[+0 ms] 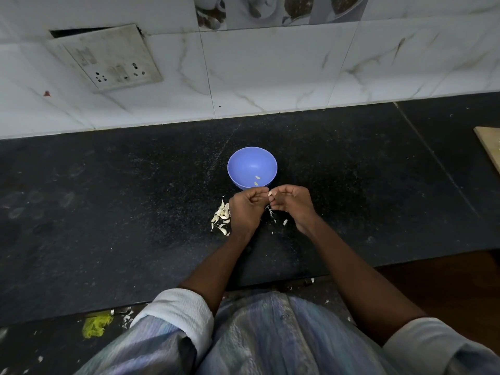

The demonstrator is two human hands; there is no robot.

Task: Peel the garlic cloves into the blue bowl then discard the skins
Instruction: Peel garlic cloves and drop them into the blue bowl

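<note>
Here the left hand (246, 209) and right hand (292, 205) meet just in front of the blue bowl (252, 167), fingers curled, pinching one garlic clove (270, 194) between them. Two peeled cloves (257, 180) lie inside the bowl. Unpeeled cloves and skins (220, 216) sit on the black counter (108, 201) beside the left hand.

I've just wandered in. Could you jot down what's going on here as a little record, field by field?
Setting: black counter against a white tiled wall
Activity: a person peeling garlic
Left hand: fingers curled, meeting the right hand
Right hand: pinches a garlic clove
Blue bowl: holds two peeled cloves
Unpeeled cloves and skins: piled beside the left hand
Loose clove: on the counter by the right hand
</note>
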